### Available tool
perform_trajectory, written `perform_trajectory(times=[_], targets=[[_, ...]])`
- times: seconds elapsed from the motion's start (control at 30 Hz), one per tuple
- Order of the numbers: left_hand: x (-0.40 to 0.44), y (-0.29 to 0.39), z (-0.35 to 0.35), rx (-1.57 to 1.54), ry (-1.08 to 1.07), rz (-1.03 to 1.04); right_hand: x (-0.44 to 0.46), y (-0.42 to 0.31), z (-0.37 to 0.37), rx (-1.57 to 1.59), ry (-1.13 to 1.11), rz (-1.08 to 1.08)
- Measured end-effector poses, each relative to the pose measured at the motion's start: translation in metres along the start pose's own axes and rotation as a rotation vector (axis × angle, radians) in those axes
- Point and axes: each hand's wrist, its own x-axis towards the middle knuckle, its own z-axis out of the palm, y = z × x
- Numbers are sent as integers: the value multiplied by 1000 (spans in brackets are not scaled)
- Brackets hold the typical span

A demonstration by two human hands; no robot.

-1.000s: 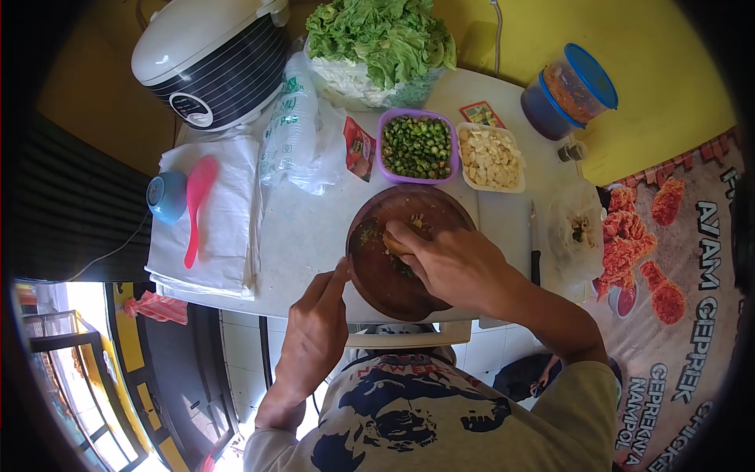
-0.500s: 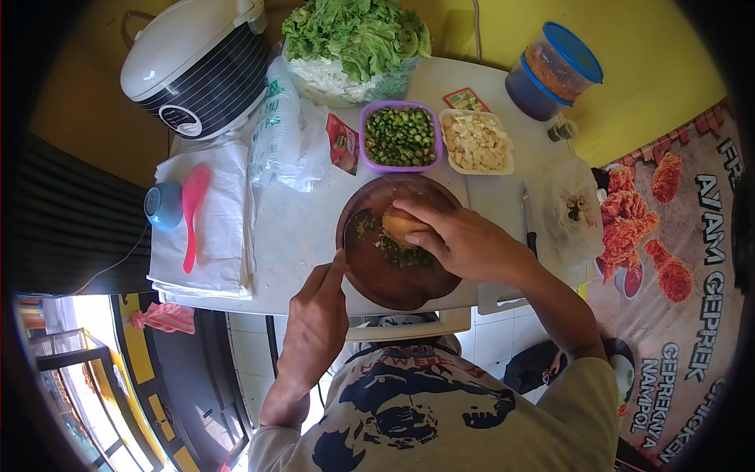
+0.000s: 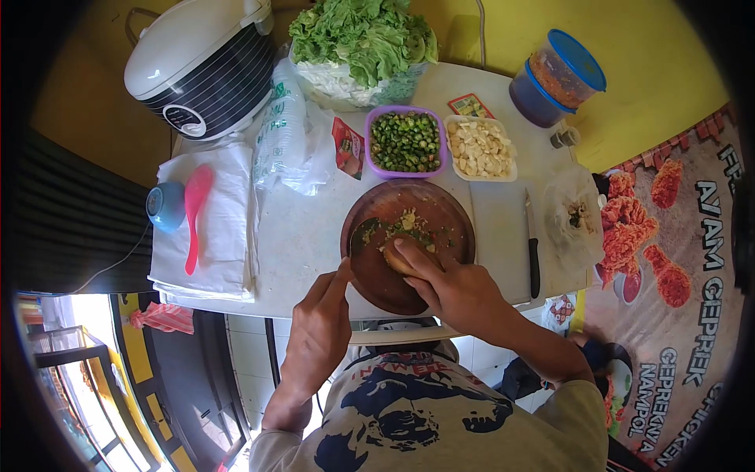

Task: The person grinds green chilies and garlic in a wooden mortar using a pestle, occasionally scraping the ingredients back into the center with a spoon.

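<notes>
My right hand (image 3: 452,287) is wrapped round a light brown wooden pestle (image 3: 403,258), pressed down in a round dark wooden mortar (image 3: 373,279). Crushed green and pale yellow bits (image 3: 406,223) lie on the mortar's surface above the pestle. At the mortar's left rim, my left hand (image 3: 321,318) touches the edge with a fingertip; its other fingers are curled, and whether they grip the rim is hard to see. Just beyond the mortar stand a purple container of chopped green chillies (image 3: 405,141) and a white tray of peeled garlic cloves (image 3: 481,148).
A knife (image 3: 533,252) lies right of the mortar, beside a clear plastic container (image 3: 570,212). Lettuce (image 3: 363,39) and a rice cooker (image 3: 200,71) stand at the back. Left are a pink spoon (image 3: 195,216) and blue cup (image 3: 165,206). Blue-lidded tubs (image 3: 550,82) stand back right.
My right hand and the pestle have moved toward the mortar's near side, leaving more crushed bits in view. My left hand stays at the left rim. The camera view has shifted slightly.
</notes>
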Motion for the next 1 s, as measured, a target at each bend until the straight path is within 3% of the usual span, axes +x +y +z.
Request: perform_trajectory(times=[0.13, 0.3, 0.5, 0.93, 1.0], targets=[[1, 1, -6, -7, -1, -64, 27, -8, -12, -43, -46, -27], [2, 0, -9, -10, -11, -89, 40, -8, -32, -42, -303, -1], [7, -4, -10, -18, -32, -73, 47, -10, -40, -55, -387, -1], [5, -5, -10, -6, -53, 15, 43, 5, -40, -8, -331, -33], [2, -6, -7, -8, -28, 30, 27, 19, -27, 152, -101, -20]])
